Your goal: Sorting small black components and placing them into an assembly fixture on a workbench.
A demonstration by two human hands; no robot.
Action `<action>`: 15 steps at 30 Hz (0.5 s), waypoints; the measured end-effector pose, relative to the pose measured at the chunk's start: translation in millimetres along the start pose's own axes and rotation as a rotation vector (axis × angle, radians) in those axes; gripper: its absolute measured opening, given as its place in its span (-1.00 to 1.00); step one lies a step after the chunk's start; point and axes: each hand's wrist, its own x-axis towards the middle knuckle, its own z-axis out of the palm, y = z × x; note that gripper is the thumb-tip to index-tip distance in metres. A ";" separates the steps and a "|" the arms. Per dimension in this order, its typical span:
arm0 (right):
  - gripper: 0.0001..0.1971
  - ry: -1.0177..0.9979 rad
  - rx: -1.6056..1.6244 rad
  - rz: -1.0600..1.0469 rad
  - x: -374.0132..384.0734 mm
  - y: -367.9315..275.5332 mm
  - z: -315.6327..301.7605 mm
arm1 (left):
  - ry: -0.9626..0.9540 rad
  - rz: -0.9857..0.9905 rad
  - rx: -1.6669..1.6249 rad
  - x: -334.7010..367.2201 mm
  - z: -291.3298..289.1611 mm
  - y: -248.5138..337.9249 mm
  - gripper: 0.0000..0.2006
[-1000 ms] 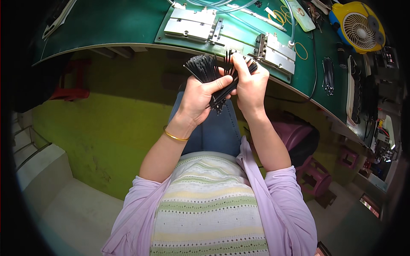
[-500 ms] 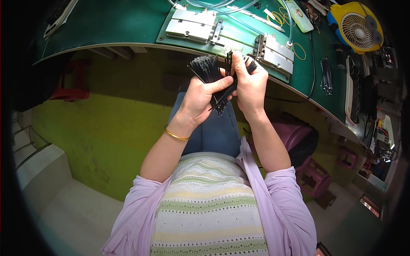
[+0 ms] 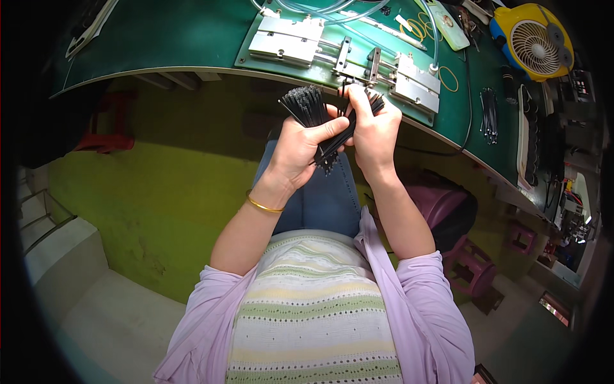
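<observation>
My left hand (image 3: 296, 146) is closed round a thick bundle of thin black wires (image 3: 304, 105), whose ends fan out above and below the fist. My right hand (image 3: 375, 137) is closed on a smaller bunch of black wires (image 3: 372, 102), its thumb pointing up. Both hands nearly touch, just in front of the bench edge. Beyond the right fingertips are two dark clamp blocks, the left block (image 3: 343, 56) and the right block (image 3: 372, 65). They stand on rods from a left silver cylinder unit (image 3: 284, 40) and a right silver cylinder unit (image 3: 416, 82).
The units sit on a pale green plate (image 3: 246, 59) on the green bench top (image 3: 173, 38). Clear tubes (image 3: 364, 11) run behind them. To the right lie rubber bands (image 3: 449, 78), more black wires (image 3: 489, 115) and a yellow fan (image 3: 534, 41). Purple stools (image 3: 470, 265) stand below.
The two clamp blocks have slid toward each other, so more of their rods shows. My right fingertips have drawn slightly back from between them; my left hand has barely moved.
</observation>
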 end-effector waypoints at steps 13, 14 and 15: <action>-0.78 -0.023 0.103 0.016 5.6 5.1 -3.8 | -0.057 0.000 -0.046 4.2 1.8 -1.0 -0.88; -0.78 -0.023 0.103 0.015 5.3 4.4 -3.9 | -0.063 -0.006 -0.052 4.5 1.8 -1.0 -0.88; -0.78 -0.033 0.106 0.019 4.8 3.3 -4.1 | -0.068 -0.013 -0.058 4.4 2.0 -0.9 -0.88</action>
